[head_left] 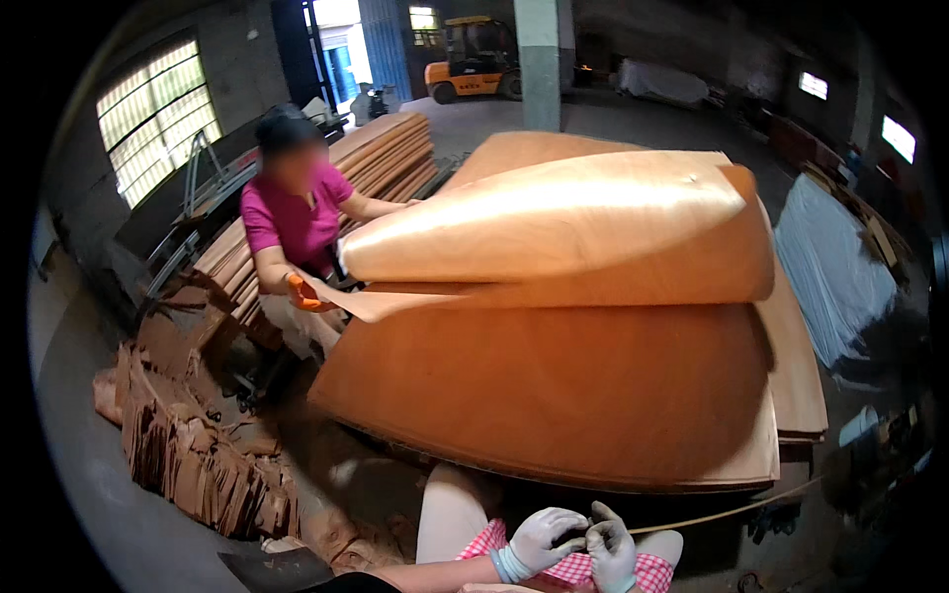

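My left hand (542,543), in a pale work glove with a light blue cuff, is curled above my lap with its fingertips turned to the right. Close beside it, my right hand (611,551), in a similar soiled glove, has its fingers bent together. Whatever lies between the fingers is too small and dark to make out. A thin pale strip (727,515) runs from beside my right hand toward the right; whether I hold it is unclear. Ahead lies a stack of reddish-brown veneer sheets (554,395). Over it a large veneer sheet (554,222) is bent and partly lifted.
A co-worker (306,208) in a pink shirt and orange glove holds the lifted sheet's left end. Torn veneer scraps (198,445) pile up at lower left. Behind the co-worker are stacked sheets (386,148). A pillar (539,69) and forklift (474,59) stand farther back; a plastic-covered stack (830,267) is right.
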Demonstrator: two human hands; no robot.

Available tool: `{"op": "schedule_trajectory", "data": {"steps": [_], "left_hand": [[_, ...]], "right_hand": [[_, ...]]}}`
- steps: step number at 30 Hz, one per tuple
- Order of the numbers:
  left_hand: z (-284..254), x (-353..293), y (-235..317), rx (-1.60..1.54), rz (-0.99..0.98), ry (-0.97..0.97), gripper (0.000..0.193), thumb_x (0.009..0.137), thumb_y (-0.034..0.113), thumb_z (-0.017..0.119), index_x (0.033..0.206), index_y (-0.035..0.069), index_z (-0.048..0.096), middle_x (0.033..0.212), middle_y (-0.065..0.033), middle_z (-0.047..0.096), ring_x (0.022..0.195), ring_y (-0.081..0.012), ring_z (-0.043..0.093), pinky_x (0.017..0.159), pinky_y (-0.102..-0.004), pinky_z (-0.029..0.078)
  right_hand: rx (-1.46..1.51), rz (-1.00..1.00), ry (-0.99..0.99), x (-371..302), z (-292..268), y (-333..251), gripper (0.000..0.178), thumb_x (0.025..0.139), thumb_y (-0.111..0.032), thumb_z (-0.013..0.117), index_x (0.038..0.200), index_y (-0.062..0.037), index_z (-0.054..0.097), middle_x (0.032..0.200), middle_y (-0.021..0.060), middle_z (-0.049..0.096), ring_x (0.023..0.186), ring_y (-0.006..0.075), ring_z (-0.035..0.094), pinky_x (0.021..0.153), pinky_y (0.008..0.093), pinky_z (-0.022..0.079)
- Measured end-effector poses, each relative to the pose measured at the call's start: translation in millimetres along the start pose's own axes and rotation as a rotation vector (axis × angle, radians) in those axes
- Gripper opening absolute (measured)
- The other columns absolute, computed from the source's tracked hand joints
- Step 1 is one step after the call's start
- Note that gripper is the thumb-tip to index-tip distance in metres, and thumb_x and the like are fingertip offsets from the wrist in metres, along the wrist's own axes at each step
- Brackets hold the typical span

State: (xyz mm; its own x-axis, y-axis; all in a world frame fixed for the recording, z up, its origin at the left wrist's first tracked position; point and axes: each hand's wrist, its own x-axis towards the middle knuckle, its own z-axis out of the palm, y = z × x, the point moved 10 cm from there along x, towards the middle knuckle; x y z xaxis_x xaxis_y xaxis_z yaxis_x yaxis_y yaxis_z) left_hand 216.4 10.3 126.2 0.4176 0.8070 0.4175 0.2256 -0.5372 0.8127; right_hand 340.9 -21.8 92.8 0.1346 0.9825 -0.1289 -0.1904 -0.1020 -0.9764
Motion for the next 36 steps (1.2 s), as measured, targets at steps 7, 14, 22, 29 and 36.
{"op": "schedule_trajectory", "data": {"steps": [7, 14, 22, 29, 36], "left_hand": [[-17, -29, -26, -0.253, -0.187, 0.083, 0.027, 0.080, 0.014, 0.067, 0.104, 0.003, 0.064, 0.101, -0.0120, 0.065, 0.095, -0.0266, 0.063, 0.087, -0.0351, 0.050], [26, -62, -86, -0.848, -0.615, 0.161, 0.015, 0.088, 0.007, 0.062, 0.102, 0.002, 0.060, 0.095, -0.0046, 0.062, 0.088, -0.0127, 0.059, 0.082, -0.0271, 0.049], [-101, -78, -173, -0.811, -0.477, 0.809, 0.016, 0.078, -0.009, 0.059, 0.085, 0.005, 0.055, 0.085, -0.0053, 0.061, 0.074, -0.0120, 0.055, 0.069, -0.0241, 0.047], [-366, -141, -266, -0.024, -0.628, 1.281, 0.009, 0.083, 0.001, 0.066, 0.081, 0.003, 0.057, 0.075, 0.0002, 0.058, 0.068, -0.0093, 0.051, 0.064, -0.0271, 0.047], [-497, -176, -289, 0.900, -0.983, 1.156, 0.018, 0.069, 0.026, 0.076, 0.073, 0.009, 0.071, 0.088, -0.0080, 0.070, 0.088, -0.0251, 0.062, 0.088, -0.0370, 0.043]], "right_hand": [[-0.062, 0.042, -0.123, -11, 47, 2, 0.018, 0.094, -0.002, 0.052, 0.110, 0.0017, 0.056, 0.140, 0.0150, 0.047, 0.113, 0.0182, 0.053, 0.095, 0.0280, 0.044], [-0.197, -0.030, -0.113, 5, 64, 12, 0.030, 0.090, -0.020, 0.066, 0.108, 0.0030, 0.058, 0.125, 0.0194, 0.057, 0.108, 0.0248, 0.060, 0.093, 0.0334, 0.047], [-1.012, -0.098, -0.244, 63, 38, -1, 0.015, 0.089, -0.017, 0.063, 0.096, -0.0043, 0.067, 0.090, 0.0141, 0.065, 0.084, 0.0274, 0.066, 0.077, 0.0366, 0.052], [-1.099, 0.090, -0.070, 110, -105, 7, 0.016, 0.086, -0.012, 0.065, 0.093, 0.0017, 0.068, 0.089, 0.0121, 0.069, 0.082, 0.0193, 0.065, 0.077, 0.0327, 0.051], [-1.276, -0.032, -0.115, 117, -88, -4, 0.018, 0.086, -0.013, 0.063, 0.087, 0.0047, 0.067, 0.072, 0.0136, 0.066, 0.067, 0.0207, 0.062, 0.066, 0.0336, 0.049]]}}
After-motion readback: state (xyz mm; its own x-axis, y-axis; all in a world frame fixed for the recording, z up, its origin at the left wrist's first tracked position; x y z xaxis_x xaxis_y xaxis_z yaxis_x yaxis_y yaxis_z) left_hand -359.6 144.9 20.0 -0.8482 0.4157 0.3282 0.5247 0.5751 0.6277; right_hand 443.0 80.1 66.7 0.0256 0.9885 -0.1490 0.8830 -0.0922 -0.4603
